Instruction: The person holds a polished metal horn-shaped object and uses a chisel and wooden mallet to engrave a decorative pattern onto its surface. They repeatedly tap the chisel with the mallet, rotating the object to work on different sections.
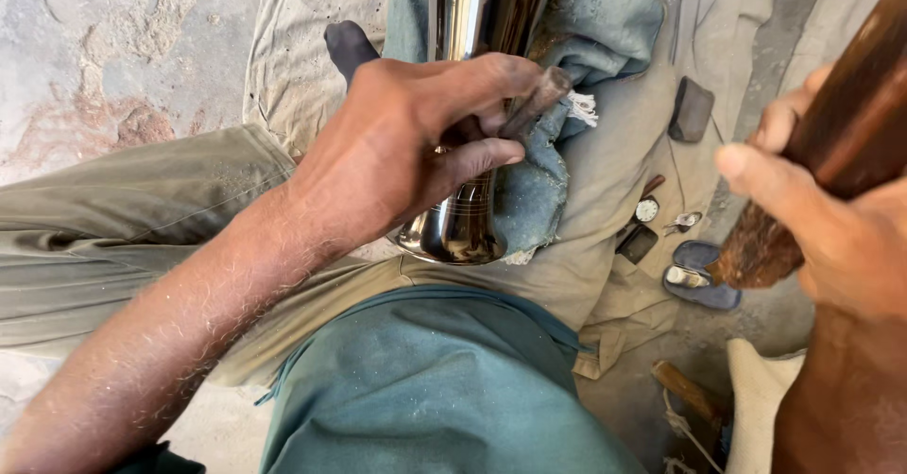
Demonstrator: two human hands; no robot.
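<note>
Polished steel vessel [463, 219] lies across the lap on blue denim cloth [539, 190], left hand [397, 153] clenched around it pinning a small punch [534, 101]; right hand [831, 238] grips a wooden mallet [831, 153] beside it, best struck squarely; beyond, a wristwatch [647, 209] and dark stone [690, 110] lie clear.

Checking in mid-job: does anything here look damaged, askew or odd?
The blue cloth under the shiny metal tube is frayed at its edge. A small round watch face and other small items lie loose on the tan sheet.
</note>
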